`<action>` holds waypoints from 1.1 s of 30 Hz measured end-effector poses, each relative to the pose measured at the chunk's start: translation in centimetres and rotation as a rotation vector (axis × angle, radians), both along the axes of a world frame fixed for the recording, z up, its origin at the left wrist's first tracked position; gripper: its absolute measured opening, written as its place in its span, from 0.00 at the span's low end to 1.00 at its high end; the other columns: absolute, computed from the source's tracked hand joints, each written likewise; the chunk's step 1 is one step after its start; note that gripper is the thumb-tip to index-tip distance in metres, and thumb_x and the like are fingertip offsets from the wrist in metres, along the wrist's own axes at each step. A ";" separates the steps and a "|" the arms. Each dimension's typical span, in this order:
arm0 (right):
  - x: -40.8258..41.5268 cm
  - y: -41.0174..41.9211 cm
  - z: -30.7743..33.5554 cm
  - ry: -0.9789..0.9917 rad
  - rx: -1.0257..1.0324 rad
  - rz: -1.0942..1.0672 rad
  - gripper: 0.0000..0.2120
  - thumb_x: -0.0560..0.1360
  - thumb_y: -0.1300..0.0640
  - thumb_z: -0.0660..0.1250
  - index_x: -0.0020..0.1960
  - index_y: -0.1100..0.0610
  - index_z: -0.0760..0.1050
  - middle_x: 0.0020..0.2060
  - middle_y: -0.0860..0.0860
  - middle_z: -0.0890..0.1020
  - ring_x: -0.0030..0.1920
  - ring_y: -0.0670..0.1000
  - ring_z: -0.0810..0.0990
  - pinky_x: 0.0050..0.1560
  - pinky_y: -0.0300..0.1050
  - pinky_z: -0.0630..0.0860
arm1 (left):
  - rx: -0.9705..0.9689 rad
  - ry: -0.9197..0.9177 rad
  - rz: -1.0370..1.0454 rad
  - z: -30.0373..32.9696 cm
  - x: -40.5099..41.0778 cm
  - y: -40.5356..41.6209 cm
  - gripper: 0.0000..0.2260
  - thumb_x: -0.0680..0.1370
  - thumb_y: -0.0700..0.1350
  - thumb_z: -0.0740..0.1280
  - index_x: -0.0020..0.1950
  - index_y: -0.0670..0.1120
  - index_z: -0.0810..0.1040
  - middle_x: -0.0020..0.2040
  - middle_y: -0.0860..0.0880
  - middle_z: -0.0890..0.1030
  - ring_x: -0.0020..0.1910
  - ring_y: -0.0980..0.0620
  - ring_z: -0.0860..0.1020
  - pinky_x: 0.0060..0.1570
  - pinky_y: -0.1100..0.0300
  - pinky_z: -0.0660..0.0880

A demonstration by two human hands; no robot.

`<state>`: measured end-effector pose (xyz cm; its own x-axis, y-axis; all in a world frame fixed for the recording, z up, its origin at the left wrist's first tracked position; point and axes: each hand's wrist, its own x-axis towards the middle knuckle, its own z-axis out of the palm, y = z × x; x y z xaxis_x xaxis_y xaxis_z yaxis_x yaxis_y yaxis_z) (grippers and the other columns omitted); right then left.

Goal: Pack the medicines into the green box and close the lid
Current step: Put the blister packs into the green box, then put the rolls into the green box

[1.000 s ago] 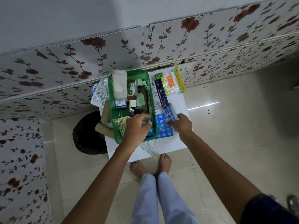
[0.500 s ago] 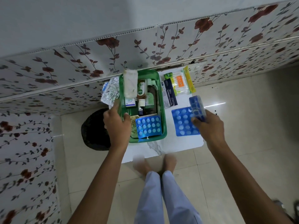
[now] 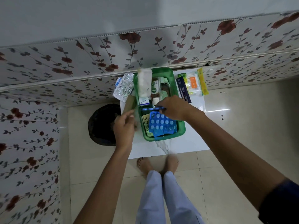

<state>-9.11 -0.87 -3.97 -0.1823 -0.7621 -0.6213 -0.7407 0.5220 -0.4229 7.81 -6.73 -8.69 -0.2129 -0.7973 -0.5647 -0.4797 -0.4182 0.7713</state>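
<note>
Lowering a blue blister strip (image 3: pixel 159 108) edge-on, the right hand (image 3: pixel 174 108) pinches it closed-fingered over the green box (image 3: pixel 180 129), apparently to slot it among the bottles beyond the blue sheets (image 3: pixel 161 125) lying just beneath. Left hand (image 3: pixel 124 126), loosely curled, rests beside the box wall, holding nothing visible

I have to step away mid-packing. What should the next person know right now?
Right hand: over the green box, grip shut on a blue blister strip, lowering it in.
Left hand: at the box's left wall, apparently steadying it; holding nothing that I can see.
Done: bottles, a white packet and blue blister sheets are inside.
Left: silver foil strips left of the box, dark blue carton and cotton-bud pack on its right; then close the lid, which is not visible.
</note>
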 end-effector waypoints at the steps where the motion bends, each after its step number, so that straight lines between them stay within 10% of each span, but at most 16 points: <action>1: 0.0 0.3 -0.2 0.012 -0.034 -0.058 0.13 0.78 0.62 0.58 0.59 0.59 0.76 0.55 0.61 0.80 0.55 0.60 0.77 0.52 0.50 0.76 | -0.028 -0.010 0.054 -0.4 0.8 -0.3 0.11 0.75 0.37 0.61 0.53 0.48 0.78 0.48 0.43 0.79 0.42 0.46 0.78 0.38 0.53 0.78; 7: 1.4 3.2 -1.2 0.159 -0.107 0.097 0.25 0.69 0.67 0.64 0.66 0.58 0.66 0.58 0.60 0.74 0.59 0.60 0.71 0.56 0.55 0.74 | 0.007 -0.220 0.149 -2.2 4.0 -2.8 0.17 0.73 0.40 0.64 0.62 0.43 0.71 0.44 0.49 0.76 0.49 0.45 0.76 0.57 0.41 0.75; 11: 2.3 3.6 -0.6 0.163 -0.052 0.147 0.37 0.67 0.64 0.68 0.72 0.59 0.57 0.68 0.58 0.65 0.67 0.59 0.62 0.66 0.51 0.65 | 0.152 -0.301 0.075 -3.0 3.4 -3.4 0.32 0.69 0.48 0.70 0.70 0.42 0.64 0.62 0.41 0.73 0.56 0.41 0.76 0.57 0.45 0.76; 18: 4.0 -6.1 -0.8 0.209 -0.481 0.156 0.22 0.66 0.71 0.60 0.58 0.59 0.78 0.50 0.60 0.83 0.54 0.63 0.76 0.54 0.55 0.75 | 0.141 -0.252 0.091 -3.9 2.3 -3.8 0.09 0.68 0.42 0.72 0.34 0.45 0.72 0.34 0.46 0.77 0.37 0.44 0.77 0.39 0.50 0.78; 23: 6.7 -10.7 -3.7 0.533 -0.091 0.727 0.16 0.76 0.54 0.58 0.63 0.54 0.72 0.63 0.55 0.77 0.67 0.57 0.67 0.69 0.55 0.59 | 0.263 -0.141 0.205 -4.3 3.6 -4.3 0.08 0.70 0.35 0.69 0.33 0.44 0.75 0.36 0.45 0.78 0.40 0.45 0.78 0.48 0.50 0.80; 33: 8.7 -10.2 -6.0 0.692 0.041 0.941 0.19 0.78 0.49 0.56 0.68 0.50 0.69 0.68 0.51 0.72 0.71 0.55 0.64 0.73 0.60 0.48 | 0.164 0.191 0.479 0.2 8.1 -7.1 0.05 0.73 0.33 0.64 0.47 0.41 0.75 0.44 0.45 0.77 0.46 0.50 0.77 0.33 0.64 0.79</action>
<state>-0.37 -11.07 -10.00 0.1348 -0.7583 -0.6378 -0.9083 -0.3519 0.2263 15.90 -13.86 -8.46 0.0420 -0.7353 -0.6765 -0.0633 -0.6777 0.7326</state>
